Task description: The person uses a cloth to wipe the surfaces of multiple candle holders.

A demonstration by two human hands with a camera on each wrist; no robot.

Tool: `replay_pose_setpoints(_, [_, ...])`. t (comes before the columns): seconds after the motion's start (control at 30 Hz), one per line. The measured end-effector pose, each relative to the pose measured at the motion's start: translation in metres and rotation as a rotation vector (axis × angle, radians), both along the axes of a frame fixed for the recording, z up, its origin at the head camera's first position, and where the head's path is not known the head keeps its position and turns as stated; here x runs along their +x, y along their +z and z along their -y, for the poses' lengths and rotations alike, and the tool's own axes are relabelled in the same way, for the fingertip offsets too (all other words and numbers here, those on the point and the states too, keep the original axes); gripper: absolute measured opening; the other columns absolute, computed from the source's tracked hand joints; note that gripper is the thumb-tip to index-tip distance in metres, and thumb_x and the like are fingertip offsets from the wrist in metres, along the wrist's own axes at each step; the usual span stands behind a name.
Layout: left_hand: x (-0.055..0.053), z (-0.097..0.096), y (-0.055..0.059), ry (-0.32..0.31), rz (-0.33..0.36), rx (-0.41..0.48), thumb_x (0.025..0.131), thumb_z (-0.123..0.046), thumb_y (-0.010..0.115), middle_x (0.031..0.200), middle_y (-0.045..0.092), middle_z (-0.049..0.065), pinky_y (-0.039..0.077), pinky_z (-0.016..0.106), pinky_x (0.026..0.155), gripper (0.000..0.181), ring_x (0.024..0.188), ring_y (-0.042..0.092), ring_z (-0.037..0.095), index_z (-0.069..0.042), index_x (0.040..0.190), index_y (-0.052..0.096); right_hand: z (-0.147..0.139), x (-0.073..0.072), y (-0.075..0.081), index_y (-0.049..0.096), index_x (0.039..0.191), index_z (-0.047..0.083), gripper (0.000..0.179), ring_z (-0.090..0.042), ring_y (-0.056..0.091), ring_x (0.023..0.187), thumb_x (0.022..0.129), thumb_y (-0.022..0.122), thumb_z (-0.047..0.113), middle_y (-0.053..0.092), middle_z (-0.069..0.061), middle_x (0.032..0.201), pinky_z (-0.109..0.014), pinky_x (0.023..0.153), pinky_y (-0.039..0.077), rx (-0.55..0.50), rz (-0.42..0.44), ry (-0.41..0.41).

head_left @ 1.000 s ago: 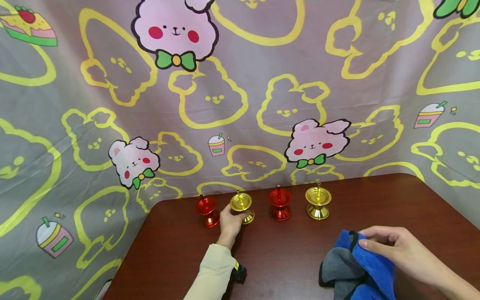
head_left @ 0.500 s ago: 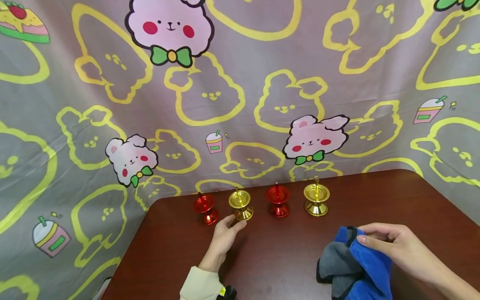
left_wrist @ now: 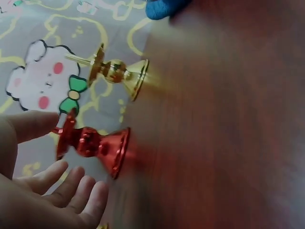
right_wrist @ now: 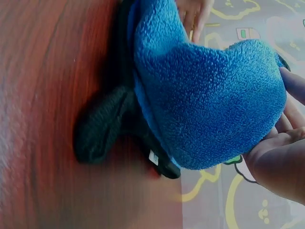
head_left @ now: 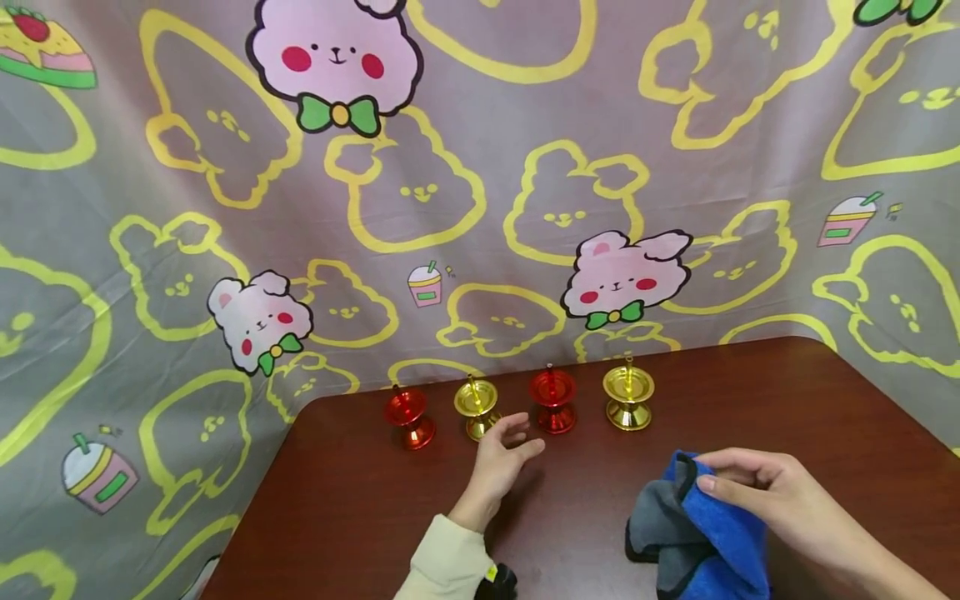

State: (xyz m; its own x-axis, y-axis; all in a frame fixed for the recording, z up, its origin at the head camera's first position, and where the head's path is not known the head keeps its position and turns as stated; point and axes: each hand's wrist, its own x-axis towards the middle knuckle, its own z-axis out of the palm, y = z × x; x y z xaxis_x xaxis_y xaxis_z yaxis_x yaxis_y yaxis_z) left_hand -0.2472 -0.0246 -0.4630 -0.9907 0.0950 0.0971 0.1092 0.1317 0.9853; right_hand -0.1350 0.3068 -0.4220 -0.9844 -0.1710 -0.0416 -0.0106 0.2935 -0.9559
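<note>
Four small metal candle holders, each a dish with an upright tube on a flared base, line the back of the table: a red one (head_left: 406,407), a gold one (head_left: 476,397), another red one (head_left: 553,388) and another gold one (head_left: 628,412). My left hand (head_left: 498,463) hovers before the middle two, thumb and fingers spread, holding nothing. In the left wrist view its fingers reach towards the second red candle holder (left_wrist: 88,143), apparently without gripping it. At the right, my right hand (head_left: 776,492) pinches a blue and grey cloth (head_left: 723,533) with black edging, which hangs bunched below the fingers.
The brown wooden table (head_left: 345,517) runs up to a patterned cloth backdrop (head_left: 510,192) with cartoon bears, close behind the candle holders. A black wrist device (head_left: 497,582) sits on the left wrist.
My left hand has let go of the left gold candle holder, drawn back, then moved right towards the second red one. The right hand still holds the cloth, nearly unmoved.
</note>
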Motion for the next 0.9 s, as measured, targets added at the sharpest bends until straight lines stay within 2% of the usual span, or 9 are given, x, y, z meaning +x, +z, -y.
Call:
replay_pose_setpoints(0.13, [-0.023, -0.020, -0.004, 0.024, -0.026, -0.011, 0.078, 0.002, 0.077, 0.120, 0.063, 0.024, 0.052, 0.031, 0.077, 0.055, 0.101, 0.062, 0.033, 0.008, 0.130, 0.058, 0.002, 0.002, -0.001, 0.065, 0.128, 0.002, 0.032, -0.019, 0.065, 0.087, 0.102, 0.060, 0.019, 0.072, -0.008, 0.097, -0.030, 0.072, 0.052, -0.025, -0.013, -0.020])
replay_pose_setpoints(0.27, [-0.040, -0.035, -0.010, 0.062, -0.019, -0.058, 0.076, 0.002, 0.078, 0.102, 0.068, 0.024, 0.050, 0.027, 0.065, 0.056, 0.077, 0.062, 0.020, 0.009, 0.128, 0.058, 0.003, 0.004, -0.001, 0.064, 0.128, 0.001, 0.032, -0.019, 0.065, 0.087, 0.102, 0.060, 0.019, 0.072, -0.009, 0.098, -0.030, 0.073, 0.052, -0.049, -0.006, -0.030])
replay_pose_setpoints(0.37, [-0.048, -0.044, -0.012, 0.102, -0.032, -0.102, 0.074, 0.001, 0.080, 0.099, 0.069, 0.021, 0.052, 0.034, 0.075, 0.053, 0.084, 0.062, 0.021, 0.009, 0.123, 0.062, 0.003, 0.004, -0.001, 0.064, 0.128, 0.000, 0.032, -0.019, 0.065, 0.087, 0.102, 0.061, 0.019, 0.072, -0.010, 0.097, -0.031, 0.072, 0.052, -0.061, 0.005, -0.025])
replay_pose_setpoints(0.5, [-0.053, -0.050, -0.013, 0.125, -0.067, -0.123, 0.072, 0.000, 0.083, 0.102, 0.072, 0.010, 0.046, 0.041, 0.094, 0.039, 0.103, 0.061, 0.026, 0.003, 0.109, 0.072, 0.004, 0.005, -0.002, 0.066, 0.127, 0.004, 0.031, -0.019, 0.063, 0.086, 0.102, 0.061, 0.021, 0.070, -0.010, 0.094, -0.031, 0.072, 0.052, -0.079, 0.038, -0.017])
replay_pose_setpoints(0.63, [-0.054, -0.052, -0.013, 0.135, -0.075, -0.129, 0.071, 0.001, 0.083, 0.094, 0.073, 0.003, 0.047, 0.039, 0.090, 0.029, 0.097, 0.061, 0.021, -0.004, 0.099, 0.077, 0.005, 0.004, -0.002, 0.066, 0.126, 0.005, 0.030, -0.019, 0.065, 0.089, 0.102, 0.061, 0.021, 0.071, -0.009, 0.098, -0.032, 0.074, 0.053, -0.108, 0.072, -0.010])
replay_pose_setpoints(0.83, [-0.057, -0.050, -0.013, 0.151, -0.104, -0.178, 0.071, -0.003, 0.086, 0.094, 0.071, 0.002, 0.045, 0.039, 0.092, 0.028, 0.098, 0.060, 0.021, -0.007, 0.098, 0.078, 0.010, 0.000, 0.003, 0.063, 0.132, 0.006, 0.036, -0.017, 0.061, 0.105, 0.103, 0.059, 0.027, 0.068, -0.005, 0.122, -0.034, 0.084, 0.050, -0.122, 0.108, -0.031])
replay_pose_setpoints(0.9, [-0.056, -0.048, -0.014, 0.138, -0.097, -0.181, 0.071, -0.005, 0.087, 0.094, 0.072, 0.002, 0.045, 0.040, 0.093, 0.027, 0.099, 0.060, 0.022, -0.007, 0.097, 0.078, 0.010, -0.002, 0.004, 0.064, 0.132, 0.007, 0.035, -0.019, 0.061, 0.105, 0.103, 0.058, 0.027, 0.069, -0.005, 0.120, -0.035, 0.084, 0.051, -0.148, 0.117, -0.029])
